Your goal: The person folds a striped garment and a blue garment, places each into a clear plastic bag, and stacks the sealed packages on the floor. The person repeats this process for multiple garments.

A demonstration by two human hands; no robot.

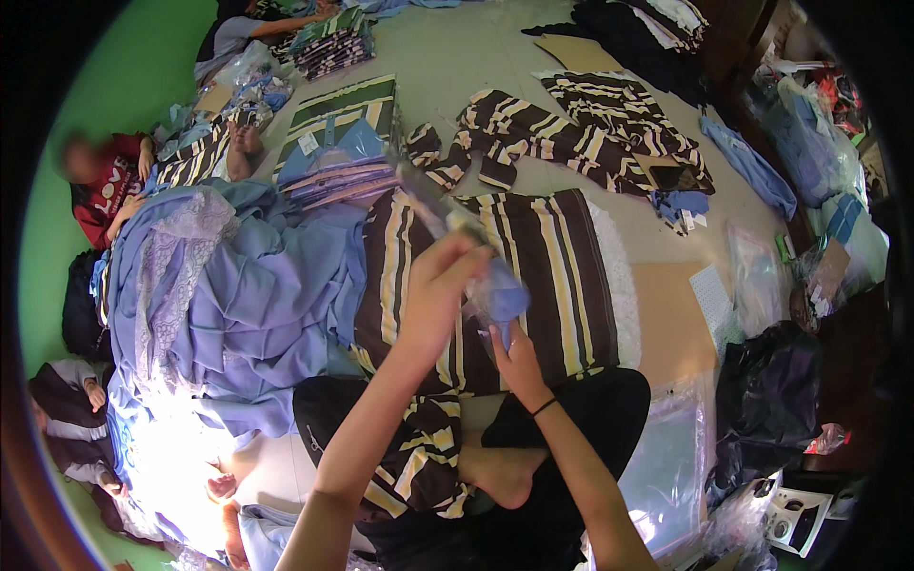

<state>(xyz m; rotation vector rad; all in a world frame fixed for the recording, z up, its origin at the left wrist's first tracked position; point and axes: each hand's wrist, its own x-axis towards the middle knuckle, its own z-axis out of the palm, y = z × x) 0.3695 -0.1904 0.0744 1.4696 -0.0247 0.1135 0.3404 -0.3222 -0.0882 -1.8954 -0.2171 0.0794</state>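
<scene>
Above a folded brown, cream and yellow striped garment [552, 276], both my hands are at a blue object with a handle-like stem and a rounded end [507, 303]. My right hand [519, 366] is closed around the stem. My left hand [443, 290] is closed higher up, on a pale, see-through strip [424, 195] that stretches up and away from it. Motion blurs the strip, and I cannot tell the object's exact kind. The striped garment lies flat on white lace-like fabric [614, 285] in front of my crossed legs.
On the left is a heap of blue fabric with lace [276, 285]. Folded garments [338, 133] are stacked beyond it. More striped clothes [562, 143], a phone [674, 178] and cardboard [662, 314] lie ahead and right. Clear bags [662, 466] are at right. Other people [109, 186] sit at left.
</scene>
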